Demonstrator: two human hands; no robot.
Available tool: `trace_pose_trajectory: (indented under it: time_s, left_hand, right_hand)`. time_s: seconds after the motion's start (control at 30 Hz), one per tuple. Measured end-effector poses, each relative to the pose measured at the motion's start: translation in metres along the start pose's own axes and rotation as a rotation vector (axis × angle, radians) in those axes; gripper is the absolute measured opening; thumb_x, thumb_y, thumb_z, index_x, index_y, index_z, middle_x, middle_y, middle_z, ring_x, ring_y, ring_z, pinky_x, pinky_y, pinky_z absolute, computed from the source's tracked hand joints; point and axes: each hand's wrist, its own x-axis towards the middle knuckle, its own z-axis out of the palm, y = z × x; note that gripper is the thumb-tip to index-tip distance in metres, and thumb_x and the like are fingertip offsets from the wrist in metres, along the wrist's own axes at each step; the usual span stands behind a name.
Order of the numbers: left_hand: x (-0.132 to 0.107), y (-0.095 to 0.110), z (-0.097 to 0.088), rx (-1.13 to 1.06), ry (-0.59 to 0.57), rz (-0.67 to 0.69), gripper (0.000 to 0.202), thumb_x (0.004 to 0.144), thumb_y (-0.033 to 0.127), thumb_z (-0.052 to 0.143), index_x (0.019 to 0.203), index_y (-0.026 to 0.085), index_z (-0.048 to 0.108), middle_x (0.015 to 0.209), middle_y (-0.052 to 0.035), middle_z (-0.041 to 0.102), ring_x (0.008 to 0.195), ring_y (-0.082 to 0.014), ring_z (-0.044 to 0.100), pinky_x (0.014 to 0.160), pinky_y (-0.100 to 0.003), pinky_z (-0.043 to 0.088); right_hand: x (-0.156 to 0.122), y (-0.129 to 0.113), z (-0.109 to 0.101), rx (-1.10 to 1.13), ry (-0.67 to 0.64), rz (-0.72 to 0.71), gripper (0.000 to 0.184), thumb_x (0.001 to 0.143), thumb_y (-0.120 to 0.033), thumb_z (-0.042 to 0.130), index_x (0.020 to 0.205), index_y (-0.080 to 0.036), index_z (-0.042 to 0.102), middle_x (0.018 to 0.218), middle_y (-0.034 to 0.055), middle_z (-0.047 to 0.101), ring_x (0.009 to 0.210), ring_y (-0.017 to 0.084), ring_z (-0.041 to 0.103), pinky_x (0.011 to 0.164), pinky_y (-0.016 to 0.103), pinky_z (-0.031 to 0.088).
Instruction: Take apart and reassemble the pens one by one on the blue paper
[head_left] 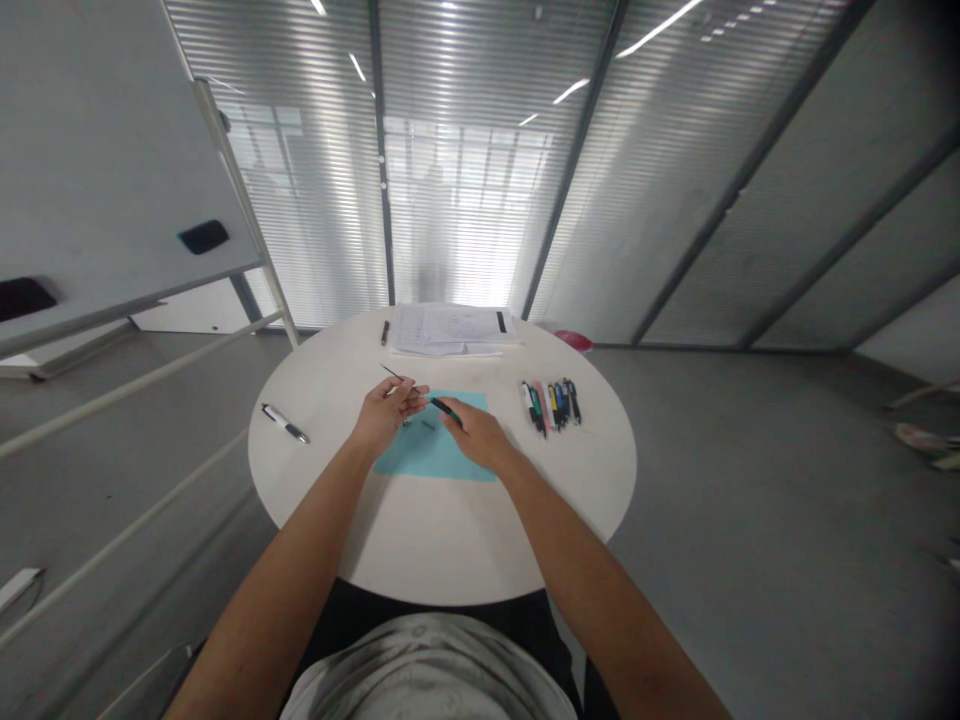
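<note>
Room first: frosted glass partition with slatted blinds point(465, 180) across the back, pale whiteboard on a stand point(112, 170) off to the left. Round white bench point(420, 540) in the middle, seen from above. At its far edge, a stack of printed white papers point(450, 330), with a dark pen point(385, 333) just beside it. Right side: tight row of multicoloured pens point(551, 405), all looking assembled, none visibly apart at this resolution. Left side: one white-and-black ballpoint pen point(285, 423), lying alone. Centre: flat light-blue sheet point(431, 455), both hands held just above it, close together. Left hand point(388, 415): fingers point(411, 393) pinched narrow on a thin black rod point(397, 376), probably a refill, tip pointing away from the body. Right hand point(476, 435): fingers point(454, 415) closed around a green-and-black pen barrel point(445, 406), end aimed toward the rod. Rod and barrel apart at this moment, not joined. Under the hands, on the blue sheet: one small dark piece point(427, 425) and one small silvery piece point(407, 423), both loose, too small to identify.
</note>
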Motion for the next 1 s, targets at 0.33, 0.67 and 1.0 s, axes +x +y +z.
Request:
trace_pose_trajectory:
  time_s: [0.33,0.67,1.0]
  left_hand:
    - [0.0012,0.0000,-0.0007,0.029,0.058,0.002,0.034,0.071,0.038,0.075,0.083,0.016,0.052,0.086,-0.0082,0.072,0.068,-0.0132,0.067,0.074,-0.032,0.053]
    - [0.0042,-0.0089,-0.0042,0.123,-0.015,0.014,0.035,0.069,0.040,0.076,0.084,0.014,0.058,0.089,-0.0100,0.072,0.068,-0.0122,0.065,0.077,-0.033,0.052]
    - [0.0000,-0.0082,-0.0024,0.369,-0.099,0.011,0.036,0.069,0.048,0.074,0.080,0.013,0.069,0.094,-0.0096,0.069,0.075,-0.0156,0.063,0.066,-0.027,0.049]
  right_hand:
    - [-0.0004,-0.0051,-0.0033,-0.004,-0.036,0.018,0.038,0.098,-0.035,0.039,0.134,-0.029,0.049,0.124,0.0031,0.064,0.108,0.020,0.062,0.090,0.032,0.046]
    - [-0.0009,-0.0046,-0.0042,-0.003,-0.028,0.016,0.039,0.098,-0.037,0.038,0.135,-0.028,0.046,0.118,0.0044,0.066,0.102,0.020,0.063,0.084,0.029,0.045]
    - [0.0008,-0.0019,-0.0013,0.047,0.007,0.069,0.032,0.096,-0.042,0.040,0.119,-0.023,0.050,0.084,0.0016,0.066,0.072,0.016,0.060,0.064,0.024,0.038]
